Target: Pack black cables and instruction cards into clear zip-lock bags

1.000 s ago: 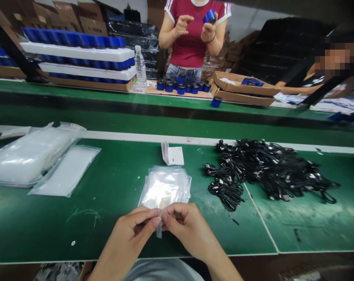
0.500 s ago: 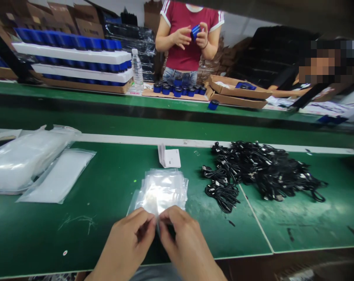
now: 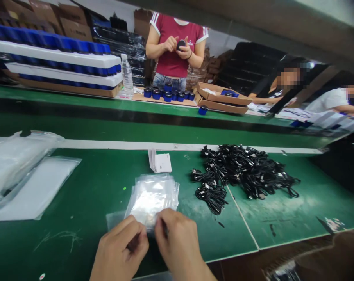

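Observation:
At the near end of a stack of clear plastic bags (image 3: 153, 193), both my hands are closed with fingertips pinched. My left hand (image 3: 121, 249) grips the edge of a clear plastic bag (image 3: 115, 219), whose corner shows beyond my knuckles on the left. My right hand (image 3: 177, 240) is pinched on the same bag's near edge, a small gap from the left; the fingers hide most of that edge. Just behind the stack stands a small folded white leaflet (image 3: 163, 162). To the right of it lies a heap of black cables (image 3: 241, 168), tied in bundles.
Large packs of plastic bags (image 3: 15, 164) lie on the left of the green table (image 3: 86, 242). Across the raised shelf are blue jars with black lids (image 3: 168, 96), a water bottle (image 3: 126, 76), cardboard trays (image 3: 224, 103) and a co-worker in a red shirt (image 3: 177, 47).
My hands have moved apart a little, the left one going left and down, and a bag corner now shows beside it. The whole view has shifted, with the scene lying further left.

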`<state>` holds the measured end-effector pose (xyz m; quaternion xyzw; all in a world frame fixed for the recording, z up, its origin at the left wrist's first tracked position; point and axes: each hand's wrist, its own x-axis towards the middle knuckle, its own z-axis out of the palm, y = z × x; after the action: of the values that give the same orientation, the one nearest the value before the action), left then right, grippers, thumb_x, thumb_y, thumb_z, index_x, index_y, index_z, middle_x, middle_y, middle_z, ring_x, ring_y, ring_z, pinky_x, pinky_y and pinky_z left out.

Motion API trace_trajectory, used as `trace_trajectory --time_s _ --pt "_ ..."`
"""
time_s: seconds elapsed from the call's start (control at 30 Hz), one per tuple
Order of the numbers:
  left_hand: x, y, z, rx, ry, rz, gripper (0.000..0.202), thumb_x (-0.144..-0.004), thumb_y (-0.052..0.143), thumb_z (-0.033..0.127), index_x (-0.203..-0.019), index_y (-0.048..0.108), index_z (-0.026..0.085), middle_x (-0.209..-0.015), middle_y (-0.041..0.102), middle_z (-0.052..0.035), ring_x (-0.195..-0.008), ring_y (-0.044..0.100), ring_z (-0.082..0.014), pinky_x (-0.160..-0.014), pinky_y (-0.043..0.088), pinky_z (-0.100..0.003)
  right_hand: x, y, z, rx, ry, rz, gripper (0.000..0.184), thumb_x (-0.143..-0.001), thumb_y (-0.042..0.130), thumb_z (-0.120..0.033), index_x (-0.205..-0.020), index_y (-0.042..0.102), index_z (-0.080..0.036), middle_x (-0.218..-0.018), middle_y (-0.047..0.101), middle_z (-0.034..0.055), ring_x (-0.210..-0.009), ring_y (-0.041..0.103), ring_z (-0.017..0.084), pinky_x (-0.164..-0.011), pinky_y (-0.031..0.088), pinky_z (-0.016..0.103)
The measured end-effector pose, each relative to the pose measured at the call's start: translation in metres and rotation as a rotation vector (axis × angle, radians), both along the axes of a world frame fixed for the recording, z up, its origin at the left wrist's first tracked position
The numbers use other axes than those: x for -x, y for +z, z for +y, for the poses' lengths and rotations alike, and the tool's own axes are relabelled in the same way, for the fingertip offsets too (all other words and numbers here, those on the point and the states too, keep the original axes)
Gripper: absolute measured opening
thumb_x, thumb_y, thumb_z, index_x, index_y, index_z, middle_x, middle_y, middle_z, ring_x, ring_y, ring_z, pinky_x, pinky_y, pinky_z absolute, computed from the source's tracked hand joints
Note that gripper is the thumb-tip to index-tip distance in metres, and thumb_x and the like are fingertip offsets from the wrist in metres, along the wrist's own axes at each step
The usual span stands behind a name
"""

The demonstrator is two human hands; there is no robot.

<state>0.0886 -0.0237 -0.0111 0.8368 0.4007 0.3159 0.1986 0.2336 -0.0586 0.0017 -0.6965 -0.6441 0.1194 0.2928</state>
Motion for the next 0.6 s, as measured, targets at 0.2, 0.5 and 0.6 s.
trace_trajectory --time_s 0.2,0.5,0.6 --pt "0.005 0.006 0.003 0.072 0.008 -0.043 0.022 -0.081 0.044 0.012 -0.060 0.044 0.020 -0.056 0.043 0.0066 -0.045 0.046 -0.0056 -0.047 0.039 -0.013 -0.005 0.007 0.007 0.179 0.125 0.227 0.010 -0.082 0.052 -0.018 -0.076 0.060 -0.020 -0.065 0.065 -0.0016 -0.055 0.058 0.012 -0.054 0.035 0.019" --pt "0.008 -0.005 0.005 0.309 0.156 -0.068 0.023 -0.078 0.043 0.020 -0.055 0.045 0.021 -0.053 0.043 0.0068 -0.044 0.045 -0.0074 -0.045 0.036 -0.015 -0.039 0.034 0.056 0.254 0.152 0.395 0.026 -0.080 0.061 -0.032 -0.102 0.059 -0.018 -0.093 0.065 0.0053 -0.081 0.059 0.018 -0.072 0.044 0.027" --pt "0.006 -0.007 0.005 0.318 0.185 -0.083 0.024 -0.078 0.043 0.023 -0.054 0.044 0.021 -0.053 0.043 0.0068 -0.044 0.044 -0.0074 -0.044 0.035 -0.016 -0.050 0.039 0.106 0.291 -0.005 0.631 0.036 -0.082 0.060 -0.039 -0.107 0.054 -0.014 -0.103 0.060 0.0095 -0.095 0.057 0.019 -0.082 0.046 0.029"
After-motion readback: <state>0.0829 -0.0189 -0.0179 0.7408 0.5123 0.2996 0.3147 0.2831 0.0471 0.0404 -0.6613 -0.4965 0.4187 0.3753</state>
